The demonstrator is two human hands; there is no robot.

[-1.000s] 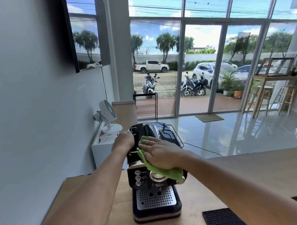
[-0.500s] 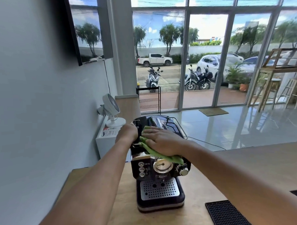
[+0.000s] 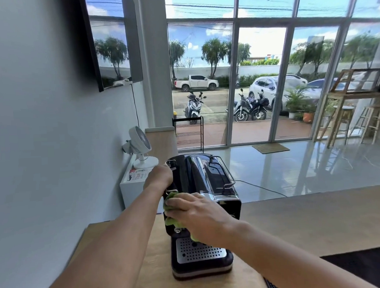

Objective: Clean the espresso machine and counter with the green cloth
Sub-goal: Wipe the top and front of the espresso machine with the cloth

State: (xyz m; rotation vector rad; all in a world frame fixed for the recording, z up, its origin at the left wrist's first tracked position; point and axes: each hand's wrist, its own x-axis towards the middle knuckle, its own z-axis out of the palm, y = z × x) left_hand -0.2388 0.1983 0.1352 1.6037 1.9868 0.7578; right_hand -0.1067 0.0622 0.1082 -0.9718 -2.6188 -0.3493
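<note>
Gleaming tile floor (image 3: 293,168) beyond counter (image 3: 306,221)

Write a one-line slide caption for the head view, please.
Right hand wipes the espresso machine front with a green cloth; left hand steadies its top.

Taking the espresso machine (image 3: 201,210) as the landmark, 1 such machine is counted on the wooden counter (image 3: 312,221). 2 bare hands are seen at it: the left hand (image 3: 159,176) on its left upper edge and the right hand (image 3: 198,214) on its front. 1 green cloth (image 3: 172,209) is pressed under the right hand. 1 white fan (image 3: 140,147) is counted behind the machine to the left, and 1 black mat (image 3: 361,267) to its right. Beyond the machine, through the glass, 3 motorbikes are counted, the first (image 3: 193,107) apart from the other 2, with 1 white pickup (image 3: 195,82) farther back.
</note>
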